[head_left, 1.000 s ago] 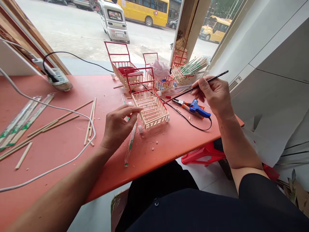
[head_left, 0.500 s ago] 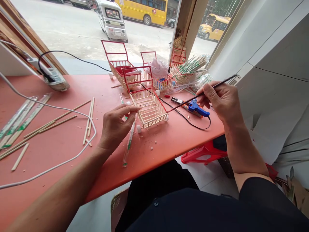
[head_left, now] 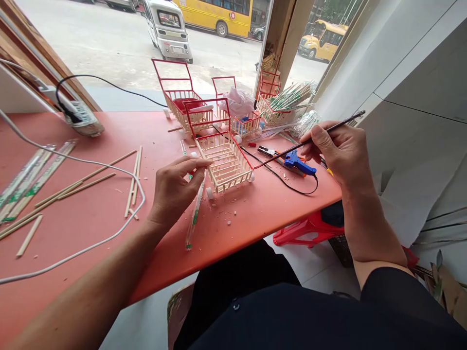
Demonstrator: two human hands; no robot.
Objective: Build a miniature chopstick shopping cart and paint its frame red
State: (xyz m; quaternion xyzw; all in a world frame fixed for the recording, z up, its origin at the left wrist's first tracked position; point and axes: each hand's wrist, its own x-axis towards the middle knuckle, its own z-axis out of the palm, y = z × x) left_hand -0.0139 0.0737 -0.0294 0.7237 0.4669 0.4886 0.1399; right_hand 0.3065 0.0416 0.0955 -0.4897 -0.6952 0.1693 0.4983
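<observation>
A miniature shopping cart (head_left: 228,176) built of thin wooden sticks stands on the table on small white wheels. Red paint covers its handle frame, its back rim and its right-hand rim. My left hand (head_left: 178,188) pinches the cart's left rim near the front. In my right hand (head_left: 337,150) is a thin dark paintbrush (head_left: 288,150), held like a pen. The brush tip touches or nearly touches the cart's front right corner. Just right of the cart lie a blue glue gun (head_left: 297,161) and pliers (head_left: 268,151).
Behind stand other stick carts (head_left: 184,109), some loaded with sticks and cloth. Loose sticks (head_left: 87,185), wrapped chopsticks (head_left: 40,180) and a white cable (head_left: 109,241) lie left. A power strip (head_left: 84,119) sits at the back left. The table's front edge (head_left: 219,257) borders my lap.
My right hand has shifted slightly right with the paintbrush, and the brush leans a little differently. My left hand keeps its pinch on the cart.
</observation>
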